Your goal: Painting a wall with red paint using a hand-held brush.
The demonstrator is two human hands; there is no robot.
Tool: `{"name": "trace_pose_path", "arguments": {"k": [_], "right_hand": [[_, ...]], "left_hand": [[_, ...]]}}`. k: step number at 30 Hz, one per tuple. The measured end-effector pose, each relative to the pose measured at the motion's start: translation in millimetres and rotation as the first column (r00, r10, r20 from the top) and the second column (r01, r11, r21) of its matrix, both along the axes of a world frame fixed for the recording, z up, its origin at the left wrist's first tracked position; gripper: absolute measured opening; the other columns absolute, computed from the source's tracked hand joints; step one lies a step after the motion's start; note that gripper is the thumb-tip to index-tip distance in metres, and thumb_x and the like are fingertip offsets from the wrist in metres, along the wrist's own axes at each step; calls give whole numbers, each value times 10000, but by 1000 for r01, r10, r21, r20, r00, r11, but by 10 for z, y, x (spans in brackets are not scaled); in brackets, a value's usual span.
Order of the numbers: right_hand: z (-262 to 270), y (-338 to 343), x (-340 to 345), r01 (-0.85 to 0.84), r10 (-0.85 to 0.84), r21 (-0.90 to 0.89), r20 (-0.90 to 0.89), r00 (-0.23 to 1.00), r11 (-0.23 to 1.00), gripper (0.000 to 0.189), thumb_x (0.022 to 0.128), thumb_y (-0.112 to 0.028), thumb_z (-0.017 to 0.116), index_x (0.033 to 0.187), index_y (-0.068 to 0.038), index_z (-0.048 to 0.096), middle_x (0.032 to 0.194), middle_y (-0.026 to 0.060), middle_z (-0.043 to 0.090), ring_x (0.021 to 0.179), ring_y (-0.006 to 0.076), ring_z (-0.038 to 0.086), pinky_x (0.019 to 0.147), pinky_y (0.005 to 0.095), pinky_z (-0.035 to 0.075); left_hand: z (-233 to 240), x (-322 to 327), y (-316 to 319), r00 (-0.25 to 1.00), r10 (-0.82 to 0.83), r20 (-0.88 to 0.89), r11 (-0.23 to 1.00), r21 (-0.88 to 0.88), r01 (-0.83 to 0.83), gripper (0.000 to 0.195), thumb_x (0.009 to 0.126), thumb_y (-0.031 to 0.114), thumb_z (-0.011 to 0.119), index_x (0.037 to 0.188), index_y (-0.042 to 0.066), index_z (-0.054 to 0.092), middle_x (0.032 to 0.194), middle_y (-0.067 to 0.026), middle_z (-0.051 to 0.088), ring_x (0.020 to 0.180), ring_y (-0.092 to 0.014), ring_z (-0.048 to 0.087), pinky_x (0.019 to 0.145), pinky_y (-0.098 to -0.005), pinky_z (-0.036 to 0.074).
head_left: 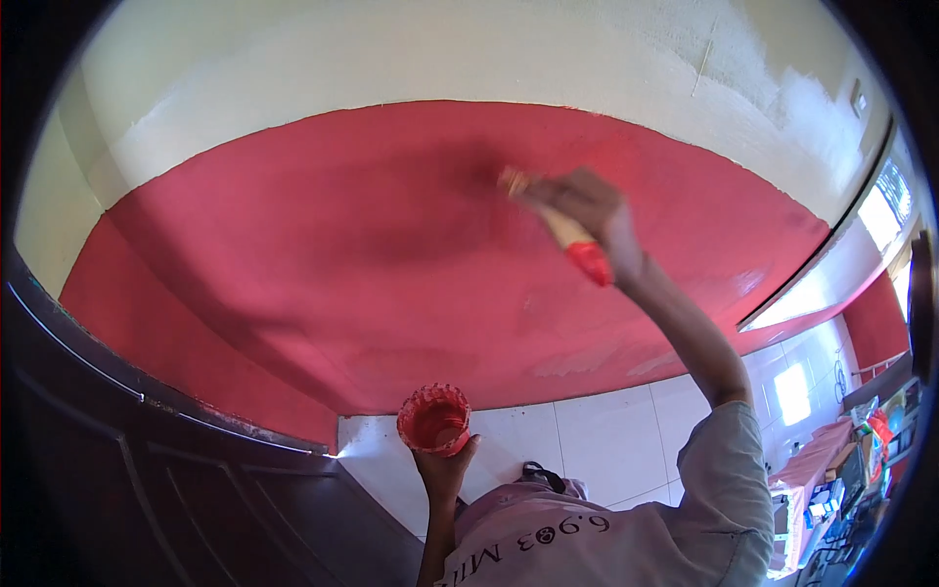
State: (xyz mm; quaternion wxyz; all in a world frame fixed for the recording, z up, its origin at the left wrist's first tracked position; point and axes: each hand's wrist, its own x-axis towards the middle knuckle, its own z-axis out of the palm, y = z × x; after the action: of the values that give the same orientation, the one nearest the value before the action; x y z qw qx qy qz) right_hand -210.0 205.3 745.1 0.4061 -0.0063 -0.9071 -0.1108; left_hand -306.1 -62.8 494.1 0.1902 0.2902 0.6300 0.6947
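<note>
My right hand (pixel 593 202) is closed around a paintbrush (pixel 563 226), raised to the upper middle of the wall. The brush has a pale wooden handle with a red end; its head, blurred, points up and left at the wall. Whether the bristles touch it I cannot tell. Red paint (pixel 411 293) covers the wall's lower part, with a fresher, brighter patch right of the hand. Low down, my left hand (pixel 446 469) grips a red plastic cup (pixel 439 446) from below. Its mouth faces up, and paint crusts the rim and inner wall.
Cream wall (pixel 411 51) lies above the red area. On the left stands a dark panelled door (pixel 220 506). White tiles (pixel 609 433) form the floor. At the far right, a table with a pink cover (pixel 818 458) bears boxes and bags; a window (pixel 884 205) lies above.
</note>
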Motion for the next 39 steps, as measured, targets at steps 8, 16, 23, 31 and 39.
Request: {"name": "trace_pose_path", "arguments": {"k": [8, 16, 23, 31, 39], "right_hand": [[-1016, -59, 43, -2, -4, 25, 243, 970, 1000, 421, 623, -108, 674, 1040, -145, 634, 948, 60, 622, 752, 217, 575, 604, 334, 488], [-243, -202, -65, 113, -111, 99, -28, 993, 989, 412, 639, -113, 667, 1047, -141, 622, 922, 35, 619, 754, 201, 583, 622, 326, 510], [-600, -49, -115, 41, -47, 32, 203, 978, 999, 398, 668, -50, 617, 1055, -143, 611, 897, 1, 611, 718, 190, 571, 534, 312, 491], [-800, -63, -20, 54, -68, 115, 123, 990, 992, 325, 675, -61, 626, 991, -138, 629, 912, 16, 617, 713, 190, 567, 532, 312, 494], [165, -34, -116, 43, -13, 166, -173, 985, 985, 409, 646, -64, 639, 1049, -126, 614, 842, 32, 596, 695, 181, 545, 534, 284, 477]], "left_hand": [[65, -107, 4, 997, -60, -54, 997, -60, 57, 803, 525, 78, 833, 1197, 33, 395, 1134, -112, 507, 1036, -235, 517, 914, -345, 418], [-58, -271, -62, 1000, -18, -6, 999, 38, 18, 853, 519, 111, 850, 1224, 42, 374, 1166, -104, 489, 1061, -234, 503, 924, -344, 416], [-358, -292, -111, 997, 34, 72, 997, 64, -39, 892, 517, 106, 847, 1251, 41, 346, 1175, -108, 482, 1068, -238, 496, 926, -340, 413], [-517, -223, -148, 988, 74, 137, 997, -23, -72, 860, 528, 73, 815, 1250, 40, 349, 1172, -110, 485, 1061, -233, 502, 923, -335, 416], [-141, -186, -203, 997, 83, 8, 995, 48, -83, 823, 534, 65, 804, 1235, 41, 375, 1150, -99, 499, 1051, -224, 509, 918, -342, 420]]}}
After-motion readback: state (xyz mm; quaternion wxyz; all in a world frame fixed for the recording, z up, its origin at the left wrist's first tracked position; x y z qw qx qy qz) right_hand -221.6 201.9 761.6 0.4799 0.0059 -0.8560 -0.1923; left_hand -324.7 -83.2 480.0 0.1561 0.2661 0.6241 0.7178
